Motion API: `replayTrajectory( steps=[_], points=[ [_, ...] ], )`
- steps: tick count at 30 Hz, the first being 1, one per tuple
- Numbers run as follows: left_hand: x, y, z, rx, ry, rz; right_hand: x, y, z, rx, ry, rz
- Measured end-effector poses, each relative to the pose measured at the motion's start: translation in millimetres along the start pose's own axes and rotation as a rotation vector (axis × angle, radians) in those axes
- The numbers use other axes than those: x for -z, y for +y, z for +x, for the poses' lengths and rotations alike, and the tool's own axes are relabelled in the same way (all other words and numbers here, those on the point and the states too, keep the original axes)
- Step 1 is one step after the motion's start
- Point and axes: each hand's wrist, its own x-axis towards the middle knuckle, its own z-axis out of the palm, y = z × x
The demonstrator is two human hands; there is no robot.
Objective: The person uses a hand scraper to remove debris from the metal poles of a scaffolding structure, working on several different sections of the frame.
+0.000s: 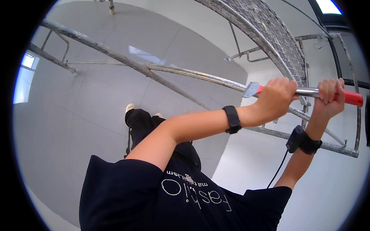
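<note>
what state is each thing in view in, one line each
Left hand, closed round the scraper near its blade
Right hand, closed near the other end, red grip showing past it
Scraper, held in both hands
Left wristband, fastened
Right wrist strap, fastened, beside a cabled black device
Scaffold frame, assembled, bars stained
Mesh platform, splattered
Floor, shiny, reflecting light

**Dark clothes, black wristbands**

We wear a navy-black T-shirt (123,192) with pale lettering (214,196), black trousers (140,121) and cream shoes (130,106). Our left wristband (232,119) is black; our right wristband (311,145) adds a boxy black device (296,138), its thin cable (280,168) reaching the sleeve's (269,200) edge.
</note>
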Motion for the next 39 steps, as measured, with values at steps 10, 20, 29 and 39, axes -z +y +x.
replayTrajectory(
  steps=[10,20,29,39],
  points=[
    [18.8,-38.4,-12.8,0.029,-0.054,0.174,10.1,65.4,-5.0,-0.016,0.177,0.073],
    [20.9,-11.5,2.7,0.06,-0.043,0.153,9.2,29.9,14.6,-0.088,0.195,0.043],
    [58.4,-50.9,-7.5,0.064,-0.077,0.27,-32.7,82.5,18.6,-0.108,0.195,0.071],
    [60.1,-38.0,-1.3,0.088,-0.106,0.18,-30.3,66.8,18.3,-0.119,0.231,0.096]
  ],
)
